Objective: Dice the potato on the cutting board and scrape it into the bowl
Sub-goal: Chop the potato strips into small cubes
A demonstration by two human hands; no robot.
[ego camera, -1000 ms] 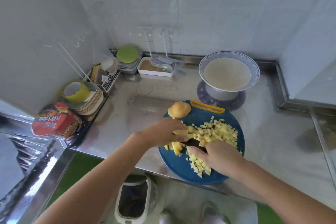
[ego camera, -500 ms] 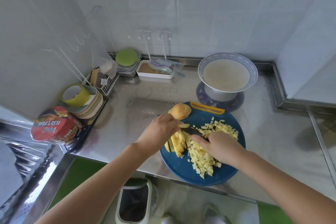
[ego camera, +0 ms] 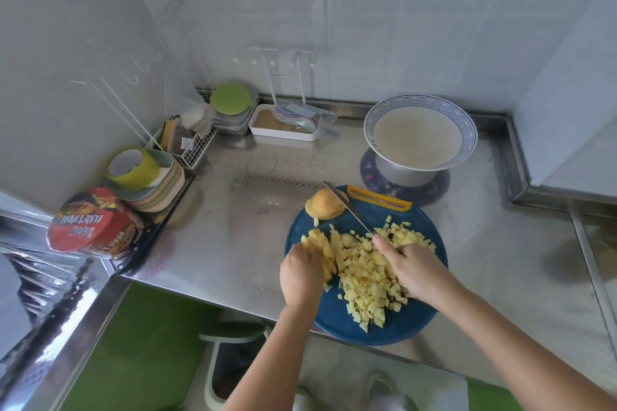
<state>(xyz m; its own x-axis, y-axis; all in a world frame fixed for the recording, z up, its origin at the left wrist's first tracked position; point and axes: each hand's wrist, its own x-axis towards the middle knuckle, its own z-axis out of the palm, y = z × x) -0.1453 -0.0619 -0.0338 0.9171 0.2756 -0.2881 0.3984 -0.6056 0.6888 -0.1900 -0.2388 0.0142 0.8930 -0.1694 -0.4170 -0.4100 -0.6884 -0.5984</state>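
I judge the cut potato to be firm but wet and starchy, so the sticks [ego camera: 325, 245] will want to slide and roll under the blade. The best hold is from above, with the sticks bunched and the knuckles toward the knife. That is how the left hand [ego camera: 302, 274] has them: its fingers [ego camera: 309, 253] curl down over the pale yellow sticks at the left edge of the round blue cutting board [ego camera: 410, 322]. The right hand [ego camera: 415, 269] has its fingers clamped round the handle of the knife [ego camera: 347, 207], one finger stretched forward toward the blade, whose tip points away over the board. Between the hands lies a loose heap of small yellow dice [ego camera: 367, 280], light and easily scattered when scraped. An uncut potato half [ego camera: 325, 207], skin side up, sits at the board's far edge. The blue-rimmed bowl [ego camera: 420, 100] stands beyond the board on the bench [ego camera: 227, 243], apart from it.
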